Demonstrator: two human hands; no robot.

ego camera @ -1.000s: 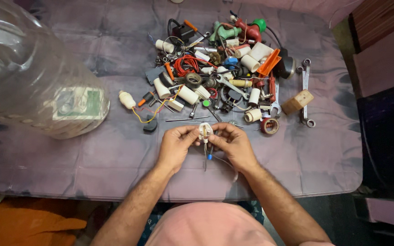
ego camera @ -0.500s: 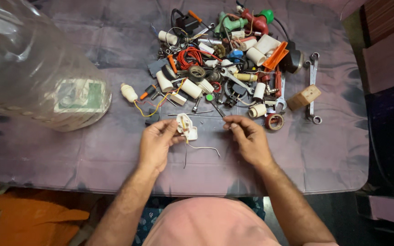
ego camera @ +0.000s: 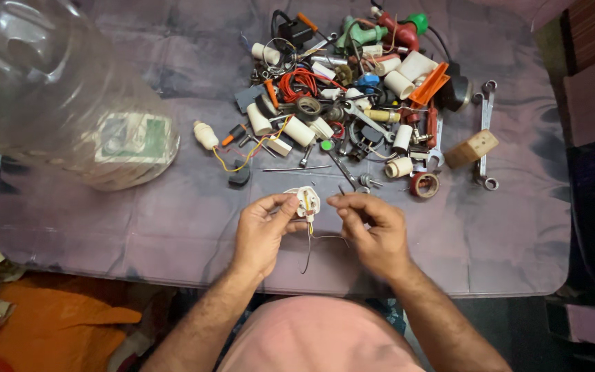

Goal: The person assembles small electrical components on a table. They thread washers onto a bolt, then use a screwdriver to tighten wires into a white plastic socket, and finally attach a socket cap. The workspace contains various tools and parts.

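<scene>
Head view: I look straight down at my two hands over a purple-covered worktop (ego camera: 139, 227).
Left hand (ego camera: 262, 233): my grip is pinched on a small white electrical plug (ego camera: 304, 201), thumb and fingertips closed on its left edge, holding it just above the cloth.
Right hand (ego camera: 374, 231): my fingers are curled together, the tips pinching a thin dark wire (ego camera: 309, 249) close beside the plug; what lies under the fingertips I cannot tell.
Plug: white and rounded, with a yellow and red detail at its middle, sitting between my two hands, nearer the left one.
Wire: it leaves the underside of the plug, hangs down toward my lap and loops across to my right hand.
Heap of parts (ego camera: 352, 89): beyond my hands, a dense pile of white lamp holders, red coiled wire, green and red handles, an orange plastic piece and loose screws.
Spanners (ego camera: 485, 131): at the right edge of the heap, lying lengthwise, with a wooden block (ego camera: 472, 148) touching them and a roll of red tape (ego camera: 424, 184) near by.
Plastic bottle (ego camera: 56, 89): large, clear, lying on its side at the far left, well apart from my hands.
Lap: pink cloth at the bottom edge, my forearms reaching out from it.
</scene>
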